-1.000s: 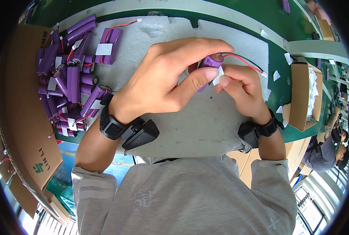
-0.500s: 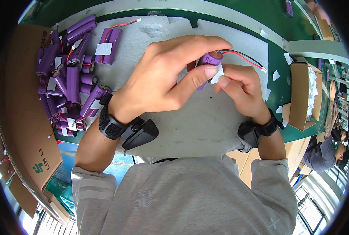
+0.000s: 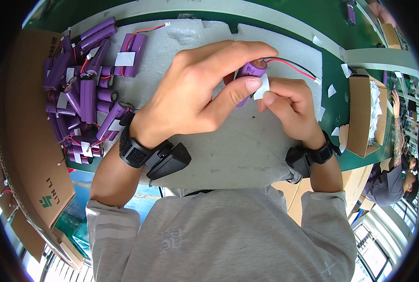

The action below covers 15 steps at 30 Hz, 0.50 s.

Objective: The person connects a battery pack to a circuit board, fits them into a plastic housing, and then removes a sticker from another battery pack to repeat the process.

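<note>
My left hand point(image 3: 195, 84) is closed around a purple battery pack point(image 3: 251, 70), thumb on the near side and forefinger reaching over its far end. A red and a black wire run from the pack's top to a small white connector point(image 3: 317, 81) on the right. Against the side of the pack is a white paper label point(image 3: 262, 88). My right hand point(image 3: 289, 101) pinches that label's lower right edge between thumb and fingers. Part of the pack is hidden behind my left hand.
Several purple battery packs point(image 3: 88, 101) with wires lie heaped at the left, beside a tall cardboard box point(image 3: 26, 127). White foam point(image 3: 294, 49) covers the green table. At the right stands a small cardboard box point(image 3: 360, 115) of white paper. A co-worker point(image 3: 388, 185) sits far right.
Both hands stay almost in place. The label has shifted very slightly at the pack's side, and the wires' connector has risen a little.
</note>
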### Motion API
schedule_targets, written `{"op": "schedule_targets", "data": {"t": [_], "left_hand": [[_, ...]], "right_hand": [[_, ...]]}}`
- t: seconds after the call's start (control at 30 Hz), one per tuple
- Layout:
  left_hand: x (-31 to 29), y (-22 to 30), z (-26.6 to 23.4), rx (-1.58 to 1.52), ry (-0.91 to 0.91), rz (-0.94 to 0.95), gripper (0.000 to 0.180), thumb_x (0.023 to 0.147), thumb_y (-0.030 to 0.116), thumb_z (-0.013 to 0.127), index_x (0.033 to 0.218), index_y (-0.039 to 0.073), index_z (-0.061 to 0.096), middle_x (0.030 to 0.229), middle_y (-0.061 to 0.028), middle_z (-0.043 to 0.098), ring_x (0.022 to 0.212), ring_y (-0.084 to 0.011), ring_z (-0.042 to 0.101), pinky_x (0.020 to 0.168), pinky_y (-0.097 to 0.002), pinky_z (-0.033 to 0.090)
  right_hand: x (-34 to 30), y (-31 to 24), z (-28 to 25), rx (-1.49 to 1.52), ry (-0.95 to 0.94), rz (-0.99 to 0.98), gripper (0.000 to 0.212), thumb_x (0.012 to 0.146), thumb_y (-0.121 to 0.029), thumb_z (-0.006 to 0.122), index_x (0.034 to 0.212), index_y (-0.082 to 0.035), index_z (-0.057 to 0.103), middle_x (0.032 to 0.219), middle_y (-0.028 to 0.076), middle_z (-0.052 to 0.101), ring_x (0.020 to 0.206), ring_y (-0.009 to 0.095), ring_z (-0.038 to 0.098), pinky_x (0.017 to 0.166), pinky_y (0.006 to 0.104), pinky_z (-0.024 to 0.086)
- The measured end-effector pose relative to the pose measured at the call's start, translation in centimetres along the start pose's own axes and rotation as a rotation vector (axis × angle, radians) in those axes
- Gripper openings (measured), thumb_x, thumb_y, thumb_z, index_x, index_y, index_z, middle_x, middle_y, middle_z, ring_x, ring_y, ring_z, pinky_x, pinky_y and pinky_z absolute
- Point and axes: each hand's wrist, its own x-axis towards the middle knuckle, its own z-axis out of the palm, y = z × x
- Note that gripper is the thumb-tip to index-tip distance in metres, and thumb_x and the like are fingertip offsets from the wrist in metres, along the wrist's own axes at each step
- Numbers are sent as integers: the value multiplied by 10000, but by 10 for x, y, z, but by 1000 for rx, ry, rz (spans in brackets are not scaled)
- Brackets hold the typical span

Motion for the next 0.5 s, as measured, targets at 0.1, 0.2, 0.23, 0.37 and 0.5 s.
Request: {"op": "schedule_targets", "data": {"t": [0.1,0.2,0.23,0.37,0.5], "left_hand": [[1,1,-2,10,-4,-7,343,866,92,653,1199,13,620,1026,-136,682,721,-170,617,661,-262,499],[1,1,-3,21,2,2,338,873,100,650,1196,8,619,1041,-137,682,725,-171,618,663,-262,499],[1,0,-3,27,9,13,336,876,105,648,1195,6,618,1047,-138,681,725,-171,617,663,-262,499],[0,0,-3,32,7,10,333,880,114,648,1192,2,618,1063,-139,681,727,-172,616,663,-263,498],[1,2,-3,27,2,2,332,881,120,651,1190,2,619,1061,-138,681,730,-173,616,663,-264,499]], "right_hand": [[0,1,0,6,-3,-6,195,908,-98,505,812,29,618,708,58,622,622,126,549,559,250,399],[0,1,0,10,-2,0,195,908,-98,505,817,31,620,707,59,621,622,128,551,559,252,400],[0,0,0,11,-2,4,194,907,-98,505,820,32,621,706,59,621,622,130,552,560,253,401],[0,-1,0,7,-4,-1,194,907,-99,506,826,34,623,703,61,621,619,130,552,558,255,402],[-1,-1,2,17,16,10,196,907,-103,509,816,29,623,705,58,624,617,126,551,555,254,399]]}}
